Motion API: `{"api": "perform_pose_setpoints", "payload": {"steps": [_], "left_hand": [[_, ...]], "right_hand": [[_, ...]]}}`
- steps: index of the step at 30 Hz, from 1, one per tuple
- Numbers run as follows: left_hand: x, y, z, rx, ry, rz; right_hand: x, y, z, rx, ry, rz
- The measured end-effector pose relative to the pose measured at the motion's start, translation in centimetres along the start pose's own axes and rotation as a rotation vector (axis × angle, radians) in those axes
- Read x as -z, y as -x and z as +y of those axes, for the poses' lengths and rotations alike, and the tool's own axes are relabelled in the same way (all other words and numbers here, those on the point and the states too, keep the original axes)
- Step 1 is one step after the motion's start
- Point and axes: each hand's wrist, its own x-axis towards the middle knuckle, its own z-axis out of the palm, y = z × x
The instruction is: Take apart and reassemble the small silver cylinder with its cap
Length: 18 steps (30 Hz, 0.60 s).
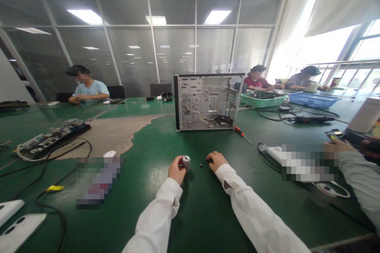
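Observation:
My left hand (177, 170) is closed round a small grey metal cylinder (186, 163), which stands upright on the green table (154, 205). On its top is a light disc with dark spots. My right hand (217, 161) rests on the table to the right, fingers apart and curved down, with nothing visible in it. Between the hands lies a tiny dark part (201, 165), touched by neither. Beyond them stands an open computer case (208, 102), its bare metal inside and some cables showing.
An orange screwdriver (243, 135) lies right of the case. Power strips and cables (50, 140) spread at left. Green (263, 101) and blue baskets (314, 100) stand back right. A person's hand (341, 146) is at far right; other people sit across the table.

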Motion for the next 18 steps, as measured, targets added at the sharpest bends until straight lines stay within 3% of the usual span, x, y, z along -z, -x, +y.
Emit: {"api": "perform_pose_setpoints", "payload": {"steps": [18], "left_hand": [[0.13, 0.01, 0.6, 0.057, 0.06, 0.023]], "right_hand": [[0.07, 0.14, -0.03, 0.037, 0.026, -0.024]]}}
